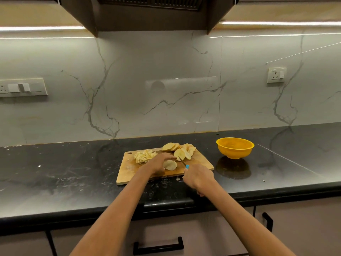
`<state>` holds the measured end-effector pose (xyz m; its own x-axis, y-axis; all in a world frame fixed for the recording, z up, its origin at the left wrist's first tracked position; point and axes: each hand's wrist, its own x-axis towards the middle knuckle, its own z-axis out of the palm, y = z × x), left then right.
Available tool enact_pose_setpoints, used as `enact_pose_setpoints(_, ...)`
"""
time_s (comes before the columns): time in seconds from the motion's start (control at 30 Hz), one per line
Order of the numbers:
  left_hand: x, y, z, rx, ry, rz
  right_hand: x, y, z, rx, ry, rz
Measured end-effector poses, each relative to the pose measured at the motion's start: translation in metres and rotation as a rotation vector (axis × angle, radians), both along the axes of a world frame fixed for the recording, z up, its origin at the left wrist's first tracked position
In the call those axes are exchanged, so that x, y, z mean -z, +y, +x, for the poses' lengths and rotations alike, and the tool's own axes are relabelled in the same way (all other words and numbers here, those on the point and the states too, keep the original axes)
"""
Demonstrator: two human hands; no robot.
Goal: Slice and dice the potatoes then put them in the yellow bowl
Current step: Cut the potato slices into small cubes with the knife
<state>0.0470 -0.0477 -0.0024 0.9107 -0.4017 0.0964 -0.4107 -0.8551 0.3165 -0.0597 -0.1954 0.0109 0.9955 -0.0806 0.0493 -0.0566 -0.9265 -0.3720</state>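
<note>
A wooden cutting board (127,172) lies on the black counter. Diced potato (144,156) is piled at its back left, and several potato slices (181,149) lean together at the back right. My left hand (158,164) rests on a stack of slices (170,165) in the middle of the board, fingers stretched over it. My right hand (198,177) grips a knife (183,162) with a blue handle, its blade pointing toward the slices. The yellow bowl (234,147) stands to the right of the board; I see nothing inside it.
The black counter (73,172) runs wide on both sides, with white flecks on the left. A marble backsplash rises behind with a switch panel (22,87) at left and a socket (276,74) at right. Drawers with black handles (158,246) sit below the counter edge.
</note>
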Motion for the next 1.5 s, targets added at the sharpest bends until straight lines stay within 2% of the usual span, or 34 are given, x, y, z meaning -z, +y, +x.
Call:
enact_pose_setpoints(0.23, -0.011, 0.001, 0.006, 0.027, 0.062, 0.13, 0.001, -0.005, 0.005, 0.01, 0.014, 0.047)
enact_pose_setpoints(0.5, -0.006, 0.001, 0.0, -0.032, -0.003, 0.196, 0.004, -0.007, 0.001, 0.004, 0.047, 0.102)
enact_pose_setpoints(0.7, -0.001, -0.001, -0.007, -0.108, -0.055, 0.208, 0.007, -0.002, -0.005, -0.004, 0.074, 0.068)
enact_pose_setpoints(0.87, -0.004, -0.003, -0.014, -0.089, -0.094, 0.254, 0.007, -0.002, 0.002, 0.012, 0.072, 0.093)
enact_pose_setpoints(0.97, -0.002, 0.002, -0.011, -0.017, -0.132, 0.231, 0.007, -0.004, 0.005, 0.022, 0.079, 0.116)
enact_pose_setpoints(1.1, -0.001, 0.002, -0.01, 0.061, -0.021, 0.117, 0.008, -0.008, 0.003, 0.01, 0.08, 0.125)
enact_pose_setpoints(1.5, 0.001, -0.01, -0.019, -0.061, -0.06, 0.139, 0.01, -0.001, -0.01, -0.008, 0.085, 0.025)
